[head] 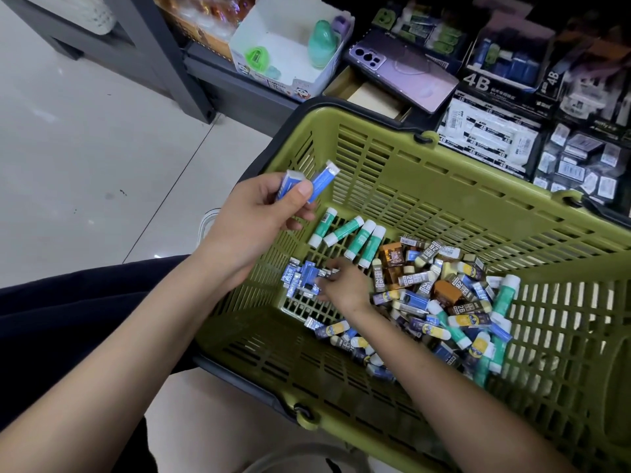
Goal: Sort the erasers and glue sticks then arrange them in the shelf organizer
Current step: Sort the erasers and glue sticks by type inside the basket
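Erasers heaped with glue sticks in green slotted plastic basket | my right hand curls onto small blue cluster, grip unclear | my left hand pinches two blue erasers over the rim | glossy pale floor tiles | purple phone and 4B boxes on grey shelf

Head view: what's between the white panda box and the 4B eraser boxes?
A purple phone, back up, on an open brown box, between white panda box and 4B eraser boxes. Head view.
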Demonstrator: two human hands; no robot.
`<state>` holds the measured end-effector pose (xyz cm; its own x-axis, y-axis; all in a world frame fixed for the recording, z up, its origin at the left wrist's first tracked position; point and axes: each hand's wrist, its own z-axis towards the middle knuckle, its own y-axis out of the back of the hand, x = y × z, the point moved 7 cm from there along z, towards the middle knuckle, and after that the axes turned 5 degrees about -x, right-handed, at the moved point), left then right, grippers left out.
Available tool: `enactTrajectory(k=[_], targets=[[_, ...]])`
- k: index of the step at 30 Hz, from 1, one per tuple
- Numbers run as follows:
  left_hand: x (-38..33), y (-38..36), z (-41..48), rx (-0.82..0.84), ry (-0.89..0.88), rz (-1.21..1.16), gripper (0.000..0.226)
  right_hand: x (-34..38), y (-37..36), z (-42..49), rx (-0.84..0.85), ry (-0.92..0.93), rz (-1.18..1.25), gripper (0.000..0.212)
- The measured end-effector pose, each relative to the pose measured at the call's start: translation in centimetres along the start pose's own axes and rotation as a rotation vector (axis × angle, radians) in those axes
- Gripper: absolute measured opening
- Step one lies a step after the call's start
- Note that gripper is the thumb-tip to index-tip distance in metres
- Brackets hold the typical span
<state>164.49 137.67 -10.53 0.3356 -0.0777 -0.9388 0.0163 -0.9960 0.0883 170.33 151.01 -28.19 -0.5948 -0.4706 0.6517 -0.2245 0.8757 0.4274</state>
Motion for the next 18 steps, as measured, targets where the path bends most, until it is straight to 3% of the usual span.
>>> enactTrajectory(k=[6,8,12,15,18], targets=[[1.4,-1.0,-0.5,0.06,0.027,0.108,0.013,0.6,2.1,-0.9,0.004,0.039,0.026,0.028],[2.5,-1.8,-0.7,0.113,0.071,0.146,0.014,1.5,3.6,-1.8,0.021,0.04,0.23,0.026],[4.9,-3.2,-1.3,0.185,0.157,0.2,0.014,4.6,6.3,-4.2,0.294,0.086,0.832,0.028],[6.2,-3.9,-1.7,0.243,0.212,0.266,0.02,5.5,7.1,-5.0,0.261,0.175,0.77,0.018],[6.5,-3.7,-1.6,0.231,0.258,0.281,0.017,4.0,7.2,-3.7,0.163,0.106,0.674,0.01]])
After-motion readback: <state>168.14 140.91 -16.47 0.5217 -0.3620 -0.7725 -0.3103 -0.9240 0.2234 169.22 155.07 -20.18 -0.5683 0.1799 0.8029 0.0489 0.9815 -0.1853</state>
